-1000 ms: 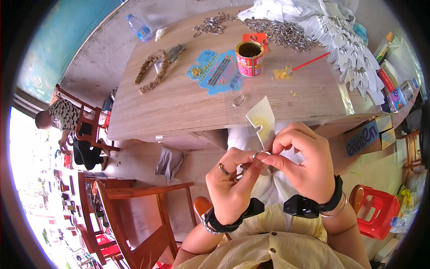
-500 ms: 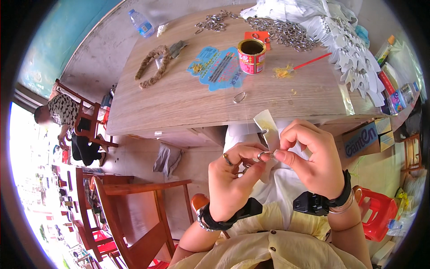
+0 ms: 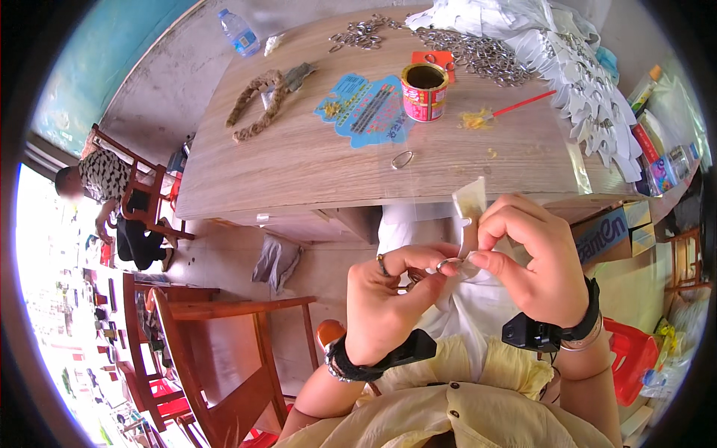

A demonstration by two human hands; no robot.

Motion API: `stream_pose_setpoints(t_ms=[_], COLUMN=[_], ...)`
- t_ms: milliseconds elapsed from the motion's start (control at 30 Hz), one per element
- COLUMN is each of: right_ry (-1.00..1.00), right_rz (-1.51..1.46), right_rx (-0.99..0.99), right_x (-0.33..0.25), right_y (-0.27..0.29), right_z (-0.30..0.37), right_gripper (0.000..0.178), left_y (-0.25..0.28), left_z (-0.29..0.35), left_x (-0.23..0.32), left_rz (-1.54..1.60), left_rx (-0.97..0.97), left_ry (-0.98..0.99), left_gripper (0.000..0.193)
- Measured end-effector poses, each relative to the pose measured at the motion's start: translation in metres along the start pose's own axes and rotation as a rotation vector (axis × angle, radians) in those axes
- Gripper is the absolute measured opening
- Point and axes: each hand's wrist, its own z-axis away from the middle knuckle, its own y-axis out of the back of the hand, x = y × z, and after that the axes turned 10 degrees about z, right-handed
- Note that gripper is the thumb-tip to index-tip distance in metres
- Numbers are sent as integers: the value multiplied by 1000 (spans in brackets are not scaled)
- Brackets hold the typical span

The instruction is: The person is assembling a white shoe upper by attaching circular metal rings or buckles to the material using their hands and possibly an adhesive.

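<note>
Above my lap, my left hand (image 3: 385,302) pinches a small metal ring (image 3: 448,263) between thumb and forefinger. My right hand (image 3: 534,265) is closed on a white strip (image 3: 470,205), its thumb and fingertips right beside the ring. The strip's upper end stands up between my hands, with a yellowish stain and a notch at its edge. Whether the strip runs through the ring is hidden by my fingers. A single teardrop-shaped metal ring (image 3: 402,160) lies on the table (image 3: 299,175) ahead.
On the table stand an open red tin (image 3: 424,104), a red-handled stick (image 3: 523,103) with yellow residue, a blue card (image 3: 366,112), a brown braided loop (image 3: 258,108), a heap of rings (image 3: 485,56) and white ringed pieces (image 3: 597,104). Wooden chair (image 3: 224,358) left, red stool (image 3: 631,358) right.
Both hands have shifted slightly right, with the ring and strip still between them. The strip's upper end has moved right and stands more upright.
</note>
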Motion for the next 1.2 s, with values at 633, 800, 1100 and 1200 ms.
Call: stream_pose_setpoints(t_ms=[633,800,1100,1200], right_ry=[-27,2,70,107], right_rz=[-95,-110,67,120], right_rx=[35,32,72,121], right_x=[-3,-3,-7,-8], right_y=[-2,-1,0,-2], right_z=[3,5,4,4], right_gripper=[16,16,18,19], left_y=[5,6,7,6], left_z=[2,1,2,2], left_x=[8,8,7,8], left_rz=[-42,-16,21,20], left_rx=[-85,-119,-110,-99], left_ry=[74,26,20,16], left_gripper=[18,13,13,13])
